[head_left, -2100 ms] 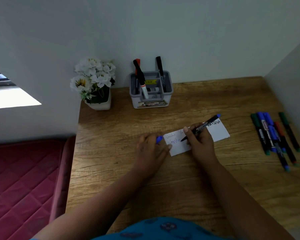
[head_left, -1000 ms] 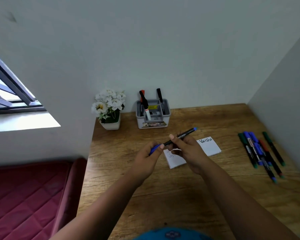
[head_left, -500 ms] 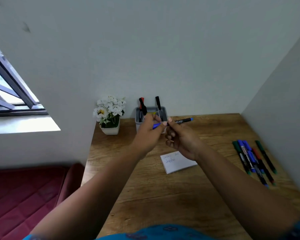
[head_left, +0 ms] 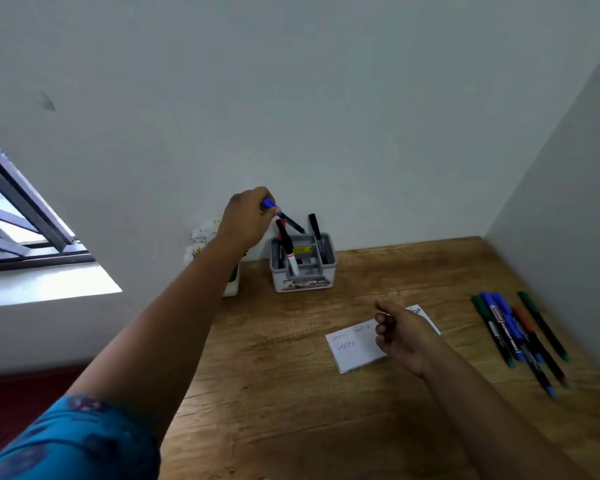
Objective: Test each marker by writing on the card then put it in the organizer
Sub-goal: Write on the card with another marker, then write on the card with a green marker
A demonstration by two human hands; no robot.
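Blue-capped marker heads for the organizer.
Left hand pinches it tip-down above the compartments, ready to drop; right hand hangs loosely curled, holding nothing, over the card on the worktop.

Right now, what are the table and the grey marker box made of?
The table looks like wood or wood-look laminate: brown grain lines, matte. The organizer seems moulded plastic: smooth grey walls, rounded corners, slight sheen.
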